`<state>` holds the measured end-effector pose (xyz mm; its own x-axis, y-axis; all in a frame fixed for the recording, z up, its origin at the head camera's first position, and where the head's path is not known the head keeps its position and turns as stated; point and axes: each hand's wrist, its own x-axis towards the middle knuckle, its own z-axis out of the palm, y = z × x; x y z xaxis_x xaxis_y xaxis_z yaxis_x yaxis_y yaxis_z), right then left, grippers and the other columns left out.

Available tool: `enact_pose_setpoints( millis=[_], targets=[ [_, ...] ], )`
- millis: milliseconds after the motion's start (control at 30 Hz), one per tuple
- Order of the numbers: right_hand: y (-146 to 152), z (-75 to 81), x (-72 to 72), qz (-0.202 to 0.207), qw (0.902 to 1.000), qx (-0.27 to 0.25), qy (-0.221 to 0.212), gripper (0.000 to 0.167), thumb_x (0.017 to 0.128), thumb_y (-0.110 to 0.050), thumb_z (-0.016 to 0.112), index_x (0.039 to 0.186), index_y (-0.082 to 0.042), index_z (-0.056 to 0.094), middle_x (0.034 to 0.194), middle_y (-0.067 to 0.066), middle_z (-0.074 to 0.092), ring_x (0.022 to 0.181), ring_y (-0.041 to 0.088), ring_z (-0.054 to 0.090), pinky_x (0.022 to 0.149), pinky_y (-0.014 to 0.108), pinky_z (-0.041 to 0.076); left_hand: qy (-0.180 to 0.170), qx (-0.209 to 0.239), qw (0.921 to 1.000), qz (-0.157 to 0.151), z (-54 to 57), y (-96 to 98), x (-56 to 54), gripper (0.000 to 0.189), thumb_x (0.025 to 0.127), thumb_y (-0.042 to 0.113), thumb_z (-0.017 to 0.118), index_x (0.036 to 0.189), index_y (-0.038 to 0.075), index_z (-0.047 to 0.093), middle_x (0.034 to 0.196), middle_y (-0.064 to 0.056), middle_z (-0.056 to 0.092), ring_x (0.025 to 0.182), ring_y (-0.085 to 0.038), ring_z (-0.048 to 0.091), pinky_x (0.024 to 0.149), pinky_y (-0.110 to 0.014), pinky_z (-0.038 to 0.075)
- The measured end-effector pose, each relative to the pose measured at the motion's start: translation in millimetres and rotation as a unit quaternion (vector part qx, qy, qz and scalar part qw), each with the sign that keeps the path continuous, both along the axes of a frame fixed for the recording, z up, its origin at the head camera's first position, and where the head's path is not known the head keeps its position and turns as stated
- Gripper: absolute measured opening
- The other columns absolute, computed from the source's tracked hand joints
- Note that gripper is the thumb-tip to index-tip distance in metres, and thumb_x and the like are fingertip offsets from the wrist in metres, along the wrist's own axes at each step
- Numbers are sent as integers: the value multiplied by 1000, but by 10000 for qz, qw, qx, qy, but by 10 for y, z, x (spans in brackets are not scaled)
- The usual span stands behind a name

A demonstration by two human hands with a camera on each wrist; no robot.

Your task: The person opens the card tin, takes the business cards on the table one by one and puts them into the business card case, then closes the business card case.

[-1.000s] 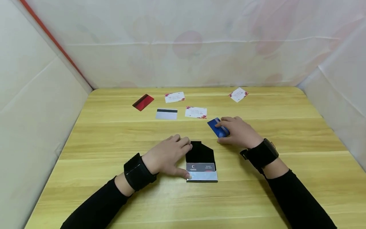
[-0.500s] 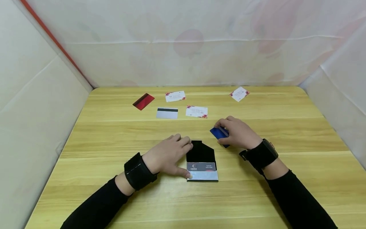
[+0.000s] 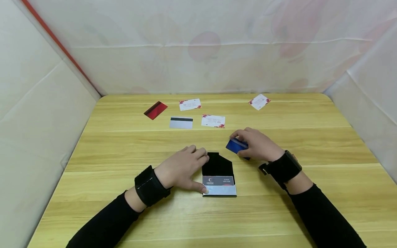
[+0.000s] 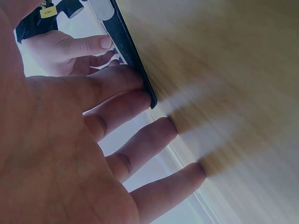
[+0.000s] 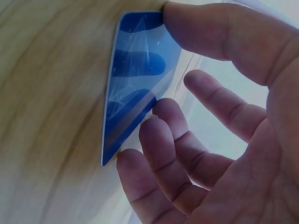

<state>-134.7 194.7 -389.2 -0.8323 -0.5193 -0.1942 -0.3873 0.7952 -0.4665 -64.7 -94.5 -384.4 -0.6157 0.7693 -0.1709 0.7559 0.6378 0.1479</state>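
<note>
A black card holder (image 3: 218, 165) lies with its flap folded back, a dark grey printed card (image 3: 218, 180) showing above its silvery front. My left hand (image 3: 183, 168) rests at its left side, thumb on the lower left corner and fingertips at the flap's edge. In the left wrist view, its fairly straight fingers (image 4: 142, 144) touch the holder's dark edge (image 4: 133, 56) and the tabletop. Up and to the right, my right hand (image 3: 258, 144) pinches a blue card (image 3: 236, 146) between thumb and fingers. The right wrist view shows that card (image 5: 135, 70) tilted, one edge near the wood.
Farther back on the wooden table (image 3: 124, 155) lie a red card (image 3: 155, 110), a silver-grey striped card (image 3: 181, 123) and white floral cards, one near the middle (image 3: 213, 121), one behind it (image 3: 190, 104) and one at right (image 3: 259, 102). Pale cloth walls (image 3: 198, 48) enclose the table.
My right hand has drawn the blue card slightly nearer and turned it, and its fingers have moved from the card's face to its far edge. The left hand stays at the card holder.
</note>
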Motion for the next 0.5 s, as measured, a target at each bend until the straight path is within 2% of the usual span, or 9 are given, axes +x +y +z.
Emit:
enact_pose_setpoints(
  millis=[133,333,500],
  targets=[
    [-3,-9,-2,-34,9997,-138,-174,52,80,-13,80,128,-16,61,108,13,60,96,28,57,81,43,53,-12,4,10000,7,-1,0,-2,100,76,82,59,144,10,52,135,-3,50,111,-22,47,103,-39,43],
    [0,-21,-2,-208,9992,-231,-259,59,76,-10,82,130,-20,61,115,15,47,101,33,54,81,43,53,12,24,10000,-1,-12,-2,-5,100,75,82,59,143,10,52,134,-3,50,110,-22,47,102,-39,44],
    [-21,7,5,-123,9989,-312,-327,77,75,-12,85,143,-17,52,111,12,57,92,26,58,78,39,54,39,18,10000,-13,-25,-2,-7,100,75,83,59,144,10,52,134,-3,50,110,-22,47,102,-39,44]
  ],
)
